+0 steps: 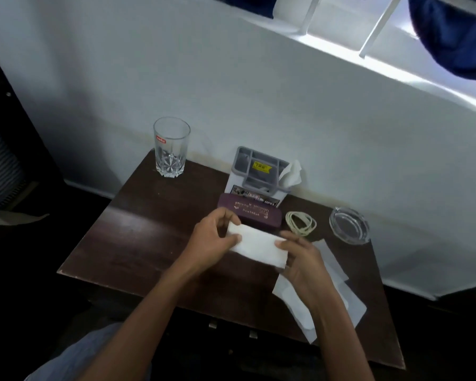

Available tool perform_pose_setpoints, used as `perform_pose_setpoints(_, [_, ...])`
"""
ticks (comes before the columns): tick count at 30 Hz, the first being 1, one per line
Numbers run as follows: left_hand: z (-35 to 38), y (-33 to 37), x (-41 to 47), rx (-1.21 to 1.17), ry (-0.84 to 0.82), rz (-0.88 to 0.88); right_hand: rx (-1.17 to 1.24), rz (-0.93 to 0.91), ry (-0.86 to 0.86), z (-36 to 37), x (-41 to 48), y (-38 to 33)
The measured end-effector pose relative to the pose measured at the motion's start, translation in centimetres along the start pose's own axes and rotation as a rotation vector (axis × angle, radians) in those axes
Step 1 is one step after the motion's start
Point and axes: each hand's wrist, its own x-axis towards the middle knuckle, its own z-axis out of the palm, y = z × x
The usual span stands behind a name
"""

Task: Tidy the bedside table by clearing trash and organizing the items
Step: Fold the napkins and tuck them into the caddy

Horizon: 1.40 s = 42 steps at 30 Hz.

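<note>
Folded tissue [259,247] is held just over the desk [149,229], in front of the maroon case [250,215], btwn both hands. The left hand [212,239] pinches its left end w/ thumb & fingers, and the right hand [304,261] pinches the right end, fingers curled onto the paper. Prob. mid-fold or about to be put away. It's very light & soft, w/ no stiffness. It'll sag or fall open if held by one corner, & could tear if pulled tight btwn two hands, so keep the pull slack. Best hold is a pinch across the folded edge, all layers together; it's not slippery, so light pressure is enough. Loose tissues [346,295] lie flat on the desk under the right forearm & will handle the same. Thin sheets are hard to lift off a flat top, so slide them to the edge or scrunch them. The organizer [259,171] by the wall has a tissue [291,173] sticking out, likely the home for this one. Tumbler [171,147] & ashtray [348,225] are glass, i.e. hard, smooth & fragile, both apart from the hands. Coiled cord [300,224] lies just beside the case.
</note>
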Motion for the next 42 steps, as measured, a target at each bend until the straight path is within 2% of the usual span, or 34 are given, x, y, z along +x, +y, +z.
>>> perform_pose_setpoints(3, [-0.1, 0.3, -0.1, -0.046, 0.014, 0.006, 0.006, -0.016, -0.054, 0.0, 0.0, 0.1])
perform_pose_setpoints(6, [-0.2, 0.6, 0.1, -0.063, 0.092, 0.013, 0.012, -0.111, -0.007, 0.1, -0.4, 0.1])
perform_pose_setpoints(10, [0.0, 0.6, 0.1, -0.059, 0.224, 0.015, -0.103, -0.328, 0.084, 0.4, -0.9, -2.0])
perform_pose_setpoints(15, [-0.2, 0.4, 0.3, -0.046, 0.283, -0.036, -0.54, -0.803, 0.291, 2.8, 2.4, -10.3])
perform_pose_setpoints(18, [-0.1, 0.5, 0.2, -0.025, 0.255, -0.047, -0.802, -0.956, 0.359, 5.1, 5.8, -14.5])
perform_pose_setpoints(21, [0.1, 0.5, 0.3, -0.019, 0.223, -0.054, -1.027, -0.972, 0.359, 6.5, 8.7, -16.0])
perform_pose_setpoints(26, [-0.2, 0.3, 0.4, -0.054, 0.224, -0.075, -1.404, -0.897, 0.226, 7.7, 11.3, -15.2])
perform_pose_setpoints(29, [-0.3, 0.4, 0.5, -0.086, 0.226, -0.099, -1.523, -0.921, 0.167, 8.1, 11.9, -13.9])
perform_pose_setpoints(38, [0.2, 0.6, 0.4, -0.09, 0.173, -0.154, -1.68, -0.915, 0.175, 8.4, 12.2, -12.7])
perform_pose_setpoints(42, [0.4, 0.6, 0.3, -0.092, 0.158, -0.168, -1.441, -0.927, 0.27, 7.5, 11.3, -13.2])
